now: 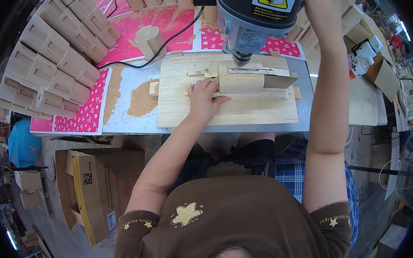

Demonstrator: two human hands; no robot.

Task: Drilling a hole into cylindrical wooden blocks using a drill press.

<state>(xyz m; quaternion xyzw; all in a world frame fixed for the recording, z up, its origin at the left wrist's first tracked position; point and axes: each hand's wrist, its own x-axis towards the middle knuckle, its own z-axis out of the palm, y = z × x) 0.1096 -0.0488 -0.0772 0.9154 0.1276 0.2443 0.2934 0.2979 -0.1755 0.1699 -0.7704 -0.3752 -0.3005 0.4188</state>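
Observation:
My left hand point(202, 96) presses a wooden block point(240, 82) against a wooden jig board point(227, 112) on the grey table, right under the drill press chuck point(241, 58). The fingers lie on the block's left end. My right hand point(324, 11) is raised at the top of the view beside the drill press head point(255, 15); whatever it holds lies beyond the frame's edge. The block stands against a thin wooden fence strip point(271, 93).
Many stacked wooden pieces point(54, 51) fill the left side on pink patterned sheets. A sawdust pile point(142, 103) and a round wooden piece point(150, 40) lie left of the jig. A black cable point(174, 35) crosses the table. An open cardboard box point(96, 193) stands on the floor.

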